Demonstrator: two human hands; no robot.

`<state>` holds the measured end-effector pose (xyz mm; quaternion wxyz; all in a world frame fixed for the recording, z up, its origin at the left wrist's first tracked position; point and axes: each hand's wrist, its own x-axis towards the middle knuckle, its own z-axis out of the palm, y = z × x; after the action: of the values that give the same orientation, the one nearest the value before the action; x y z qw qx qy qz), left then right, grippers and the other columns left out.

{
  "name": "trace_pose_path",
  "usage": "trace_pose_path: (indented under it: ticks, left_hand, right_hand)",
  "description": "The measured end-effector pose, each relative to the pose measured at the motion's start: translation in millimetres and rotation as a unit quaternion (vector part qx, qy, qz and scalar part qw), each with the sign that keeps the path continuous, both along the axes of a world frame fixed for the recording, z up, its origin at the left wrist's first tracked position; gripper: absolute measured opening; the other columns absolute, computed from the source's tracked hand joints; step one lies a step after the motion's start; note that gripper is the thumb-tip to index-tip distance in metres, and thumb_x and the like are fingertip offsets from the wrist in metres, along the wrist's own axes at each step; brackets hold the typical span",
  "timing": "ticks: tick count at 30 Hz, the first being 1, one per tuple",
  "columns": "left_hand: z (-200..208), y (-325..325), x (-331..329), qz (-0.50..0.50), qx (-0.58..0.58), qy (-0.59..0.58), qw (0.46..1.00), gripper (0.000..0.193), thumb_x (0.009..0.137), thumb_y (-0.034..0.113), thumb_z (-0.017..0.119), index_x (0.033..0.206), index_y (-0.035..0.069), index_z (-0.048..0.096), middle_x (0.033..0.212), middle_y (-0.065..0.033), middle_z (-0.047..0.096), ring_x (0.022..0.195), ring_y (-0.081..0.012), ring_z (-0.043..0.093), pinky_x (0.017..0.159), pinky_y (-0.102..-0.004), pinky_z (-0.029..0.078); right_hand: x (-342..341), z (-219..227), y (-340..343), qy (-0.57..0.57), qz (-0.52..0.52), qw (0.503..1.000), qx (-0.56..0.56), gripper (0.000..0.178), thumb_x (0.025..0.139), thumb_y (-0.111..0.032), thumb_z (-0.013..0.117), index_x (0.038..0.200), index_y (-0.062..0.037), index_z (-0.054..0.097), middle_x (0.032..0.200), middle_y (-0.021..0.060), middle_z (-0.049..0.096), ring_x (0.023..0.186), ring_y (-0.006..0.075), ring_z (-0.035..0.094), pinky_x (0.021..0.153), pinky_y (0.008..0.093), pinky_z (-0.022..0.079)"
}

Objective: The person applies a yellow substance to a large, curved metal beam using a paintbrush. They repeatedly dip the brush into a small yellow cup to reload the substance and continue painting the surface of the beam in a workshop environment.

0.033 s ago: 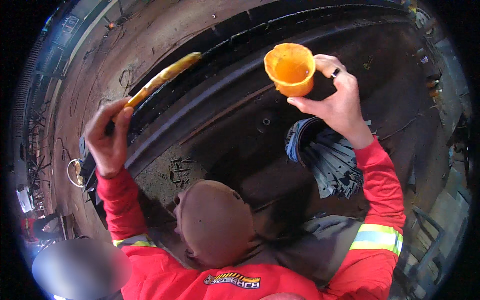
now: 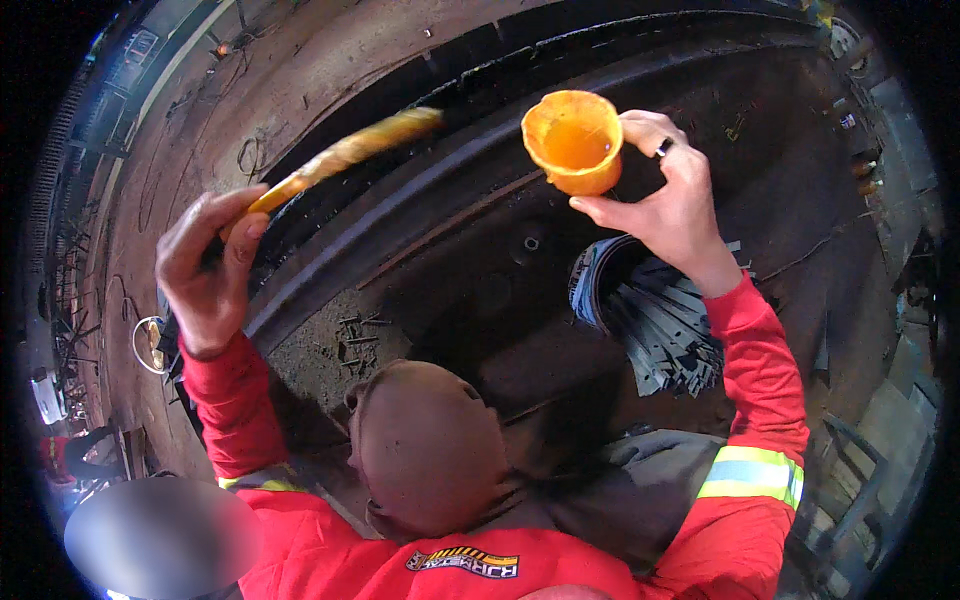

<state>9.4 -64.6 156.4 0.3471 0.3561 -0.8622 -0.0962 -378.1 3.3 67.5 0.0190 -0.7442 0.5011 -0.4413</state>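
Between the thumb and fingers of my left hand (image 2: 212,265) is a long stick (image 2: 345,148) coated in yellow, its far end smeared by motion. It slants up to the right, and its tip is apart from the cup. My right hand (image 2: 672,190) grips a yellow-orange cup (image 2: 574,178) by its right side, thumb low and fingers behind. The cup's rim is uneven, its wall looks coated, and its open mouth faces me. Yellow-orange shows inside; how full it is I cannot tell.
Below my right hand, a bucket (image 2: 592,285) lies tipped with many flat metal strips (image 2: 668,330) spilling out. A long dark steel beam (image 2: 400,240) crosses beyond. Small metal pieces (image 2: 358,338) lie left of a rounded brown cover (image 2: 430,440).
The yellow-coated stick has swung to the right toward the cup and lies flatter. My left hand has shifted slightly left, and the cup has moved a little left and down.
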Motion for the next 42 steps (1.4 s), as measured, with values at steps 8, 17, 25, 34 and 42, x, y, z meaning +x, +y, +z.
trace_pose_path:
  ticks: [8, 17, 25, 34, 42]
  left_hand:
    - [49.2, -9.1, -106.7, -0.227, -0.119, -0.196, 0.946, 0.022, 0.074, 0.005, 0.079, 0.093, 0.004, 0.07, 0.075, -0.0101, 0.057, 0.063, -0.026, 0.06, 0.055, -0.0361, 0.046]
    - [26.3, -8.9, -93.8, -0.153, -0.052, -0.059, 0.985, 0.025, 0.074, 0.001, 0.081, 0.096, 0.001, 0.07, 0.082, -0.01, 0.066, 0.072, -0.02, 0.064, 0.067, -0.0302, 0.05]
    - [-14.5, -9.4, -90.8, -0.139, 0.102, 0.023, 0.985, 0.022, 0.082, 0.01, 0.08, 0.097, -0.001, 0.069, 0.086, -0.0109, 0.069, 0.078, -0.0166, 0.063, 0.074, -0.0287, 0.05]
    - [-24.7, -19.2, -93.3, -0.129, 0.206, 0.184, 0.952, 0.021, 0.088, 0.014, 0.076, 0.102, -0.001, 0.067, 0.091, -0.0001, 0.064, 0.083, -0.0069, 0.055, 0.075, -0.0215, 0.043]
    - [2.1, -32.6, -82.6, -0.109, 0.117, 0.181, 0.97, 0.026, 0.085, 0.013, 0.079, 0.103, -0.001, 0.066, 0.096, -0.0027, 0.066, 0.09, -0.0101, 0.058, 0.084, -0.0238, 0.044]
  right_hand:
    - [10.4, 1.9, 9.5, 0.016, 0.005, 1.0, 0.02, 0.058, 0.057, -0.016, 0.092, 0.109, -0.0049, 0.068, 0.108, 0.0104, 0.069, 0.108, 0.0278, 0.063, 0.098, 0.0394, 0.043]
    - [5.5, -7.2, 8.5, -0.018, -0.024, 1.0, 0.005, 0.055, 0.06, -0.024, 0.09, 0.108, -0.0068, 0.069, 0.106, 0.0098, 0.068, 0.108, 0.0258, 0.061, 0.096, 0.0398, 0.041]
    - [7.5, -7.9, 6.6, -0.04, -0.033, 0.999, 0.004, 0.054, 0.06, -0.024, 0.092, 0.106, -0.0057, 0.069, 0.103, 0.0111, 0.068, 0.104, 0.0265, 0.063, 0.094, 0.0408, 0.043]
    - [3.3, -5.3, 9.0, -0.071, -0.04, 0.996, 0.042, 0.058, 0.061, -0.025, 0.094, 0.107, -0.0014, 0.066, 0.106, 0.0123, 0.066, 0.101, 0.0258, 0.065, 0.094, 0.0377, 0.049]
    - [6.1, 3.7, 8.3, -0.102, -0.035, 0.994, 0.014, 0.055, 0.059, -0.027, 0.093, 0.104, -0.0041, 0.07, 0.101, 0.0135, 0.069, 0.099, 0.0271, 0.066, 0.094, 0.0401, 0.047]
